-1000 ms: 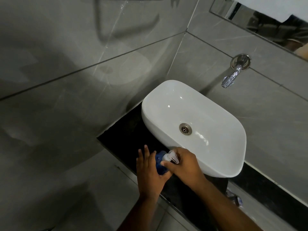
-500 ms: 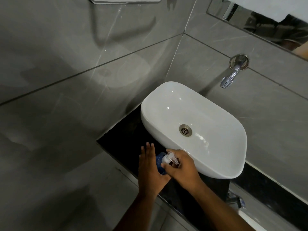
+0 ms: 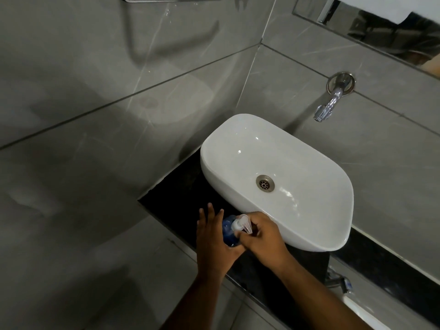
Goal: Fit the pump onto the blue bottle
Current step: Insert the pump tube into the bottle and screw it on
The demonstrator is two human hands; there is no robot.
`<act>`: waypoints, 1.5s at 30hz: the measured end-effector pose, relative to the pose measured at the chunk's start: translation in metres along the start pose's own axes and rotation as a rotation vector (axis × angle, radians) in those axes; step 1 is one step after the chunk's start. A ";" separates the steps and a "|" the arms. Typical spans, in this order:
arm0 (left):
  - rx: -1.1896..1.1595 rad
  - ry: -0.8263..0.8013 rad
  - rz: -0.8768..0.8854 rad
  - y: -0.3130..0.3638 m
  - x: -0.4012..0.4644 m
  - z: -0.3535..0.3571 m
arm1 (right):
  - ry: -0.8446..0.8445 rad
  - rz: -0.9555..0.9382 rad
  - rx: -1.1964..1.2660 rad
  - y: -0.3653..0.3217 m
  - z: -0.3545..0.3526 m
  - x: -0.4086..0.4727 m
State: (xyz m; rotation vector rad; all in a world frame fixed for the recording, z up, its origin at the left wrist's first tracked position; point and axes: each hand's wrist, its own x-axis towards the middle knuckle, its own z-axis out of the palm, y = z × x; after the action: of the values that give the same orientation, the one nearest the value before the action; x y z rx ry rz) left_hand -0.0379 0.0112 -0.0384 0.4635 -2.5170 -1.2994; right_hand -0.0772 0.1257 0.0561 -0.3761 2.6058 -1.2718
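The blue bottle point(image 3: 228, 231) stands on the black worktop point(image 3: 181, 194), close to its front edge and just beside the near-left wall of the white basin point(image 3: 238, 201). The left hand point(image 3: 212, 236) steadies it from the side: palm against the bottle's body, with the fingers point(image 3: 209, 211) stretched straight and spread rather than wrapped round, so it braces more than it grips. The right hand point(image 3: 260, 236) comes over from the basin side, its fingers point(image 3: 240, 240) curled in narrow around the neck and collar of the clear pump point(image 3: 241, 225), whose head and nozzle stick out above the knuckles. The pump sits on top of the bottle's mouth; whether its collar has caught the thread cannot be told, because the right hand covers the joint.

By my reading, the step in hand is seating and tightening the pump, with the task well along: the two parts are already together and upright. The next move would call for the right hand to turn the collar while the left keeps the bottle from spinning with it, which may need the left fingers to close round the body. The pump must stay square to the neck so the thread does not cross, and the bottle should not be pushed towards the front edge of the worktop.
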 end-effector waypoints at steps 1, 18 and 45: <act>0.007 0.004 -0.002 0.000 0.000 0.001 | 0.012 0.019 -0.002 -0.001 0.000 0.001; 0.143 -0.011 -0.049 -0.003 0.001 0.013 | 0.025 -0.039 -0.111 0.005 0.002 0.006; 0.267 -0.032 -0.020 0.001 -0.002 0.009 | -0.056 -0.075 -0.139 0.004 -0.002 0.009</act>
State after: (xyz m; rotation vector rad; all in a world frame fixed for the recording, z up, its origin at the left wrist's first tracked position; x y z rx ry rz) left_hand -0.0393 0.0187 -0.0430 0.5279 -2.7324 -0.9862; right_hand -0.0870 0.1267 0.0532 -0.5305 2.6628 -1.0881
